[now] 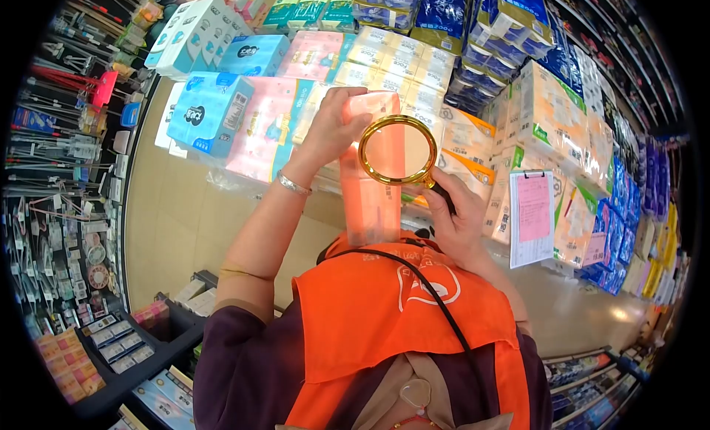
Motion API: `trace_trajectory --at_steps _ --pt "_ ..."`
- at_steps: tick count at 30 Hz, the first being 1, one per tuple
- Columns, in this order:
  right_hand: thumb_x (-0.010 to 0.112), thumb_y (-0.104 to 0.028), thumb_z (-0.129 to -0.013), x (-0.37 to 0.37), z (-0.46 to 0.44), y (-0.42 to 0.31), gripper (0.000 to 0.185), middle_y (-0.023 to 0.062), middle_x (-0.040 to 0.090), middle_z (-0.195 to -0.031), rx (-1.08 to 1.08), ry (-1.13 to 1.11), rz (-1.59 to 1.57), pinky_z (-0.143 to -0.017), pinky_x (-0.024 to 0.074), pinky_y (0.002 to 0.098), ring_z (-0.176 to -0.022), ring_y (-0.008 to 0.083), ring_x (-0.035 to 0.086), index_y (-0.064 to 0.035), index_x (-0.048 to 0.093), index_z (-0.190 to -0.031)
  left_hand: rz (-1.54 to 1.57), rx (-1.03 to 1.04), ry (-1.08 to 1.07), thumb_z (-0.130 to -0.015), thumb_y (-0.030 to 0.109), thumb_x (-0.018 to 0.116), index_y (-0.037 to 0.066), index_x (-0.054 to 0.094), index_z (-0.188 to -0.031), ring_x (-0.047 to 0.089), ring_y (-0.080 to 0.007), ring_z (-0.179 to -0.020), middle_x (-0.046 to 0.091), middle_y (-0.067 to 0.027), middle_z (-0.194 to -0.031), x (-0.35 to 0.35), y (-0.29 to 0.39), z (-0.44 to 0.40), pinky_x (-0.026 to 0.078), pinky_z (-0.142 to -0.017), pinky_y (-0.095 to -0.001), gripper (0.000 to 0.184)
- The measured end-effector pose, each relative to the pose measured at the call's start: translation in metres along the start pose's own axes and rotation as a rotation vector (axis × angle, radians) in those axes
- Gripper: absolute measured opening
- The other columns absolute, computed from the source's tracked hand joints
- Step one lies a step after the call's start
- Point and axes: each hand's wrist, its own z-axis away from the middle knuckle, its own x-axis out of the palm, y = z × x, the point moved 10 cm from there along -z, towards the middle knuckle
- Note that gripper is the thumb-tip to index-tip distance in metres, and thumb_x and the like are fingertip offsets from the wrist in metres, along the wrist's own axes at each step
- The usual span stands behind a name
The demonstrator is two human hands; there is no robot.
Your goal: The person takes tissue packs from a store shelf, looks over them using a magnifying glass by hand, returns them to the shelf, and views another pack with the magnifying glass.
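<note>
While the left hand (334,127) grips an orange pack (372,212), the right hand (458,212) holds a magnifying glass (399,147) over it

As the orange pack runs lengthwise in front of the person's chest, the left hand is clamped on its upper end, with the thumb lying across the near face. Its lower end meets the top of the orange vest (407,319) in view; whether the two touch, I cannot tell. The right hand is closed around the black handle of the magnifying glass. The gold-rimmed lens overlaps the upper part of the pack and reaches past its right edge, and a pale peach tone fills much of the glass.

A silver bracelet (293,183) circles the left wrist. A black cord (425,278) crosses the vest, and a pendant (415,393) hangs at the neck.

Beyond the hands are stacks of packaged goods: blue packs (209,113) and pink packs (260,128) to the left, pale yellow packs (396,60) behind the magnifying glass, and dark blue packs (441,16) farther back. To the right, a clipboard (531,219) with a pink sheet is in front of more peach packs (558,116). Small goods hang on a rack (63,171) at far left.
</note>
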Motion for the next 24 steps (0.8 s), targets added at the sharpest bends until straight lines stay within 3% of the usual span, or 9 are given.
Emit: trace_trajectory --at_steps 24 --pt "0.067 0.0 -0.087 0.0075 -0.003 -0.0051 0.033 0.0111 0.062 -0.076 -0.034 0.008 -0.03 -0.054 0.0421 0.0261 -0.059 0.0161 0.054 0.0031 0.062 -0.119 0.063 0.066 0.029 -0.088 0.014 0.064 0.004 0.055 -0.125 0.046 -0.033 -0.12 0.051 -0.0153 -0.123 0.0041 0.0002 0.0022 0.038 -0.104 -0.0393 0.038"
